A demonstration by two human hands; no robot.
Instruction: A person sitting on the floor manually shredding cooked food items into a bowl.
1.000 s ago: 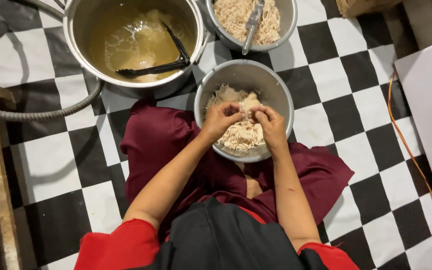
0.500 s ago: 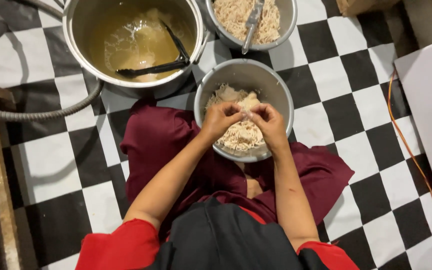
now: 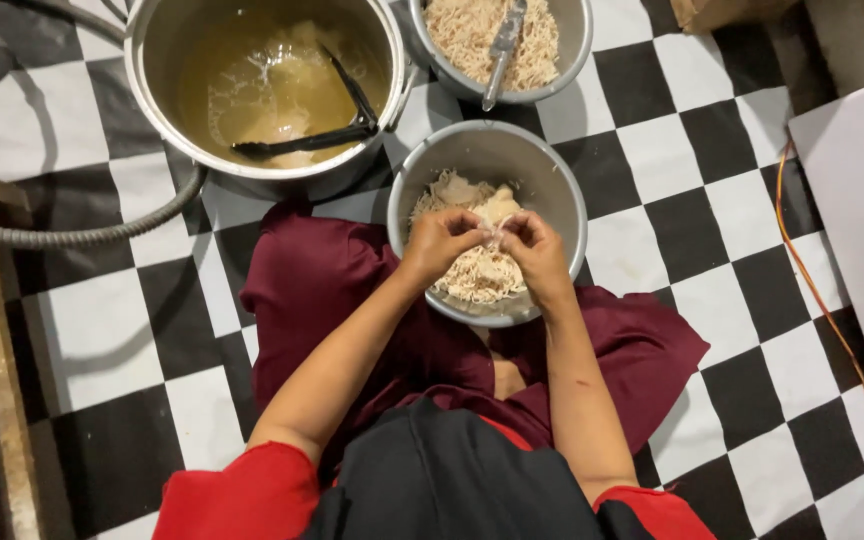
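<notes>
Checkered floor [image 3: 712,190] — pots, bowls, grey hose [image 3: 82,232]

Single head view, looking steeply down, close over lap, bowl [image 3: 562,190] and checkered floor [image 3: 682,150].

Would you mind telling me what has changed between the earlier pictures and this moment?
Very little. The left hand and right hand have drawn slightly closer, fingertips meeting on a small piece of pale meat over the bowl of shreds. Nothing was let go. The bowl, the broth pot with black tongs and the upper bowl with its utensil stayed put.
</notes>
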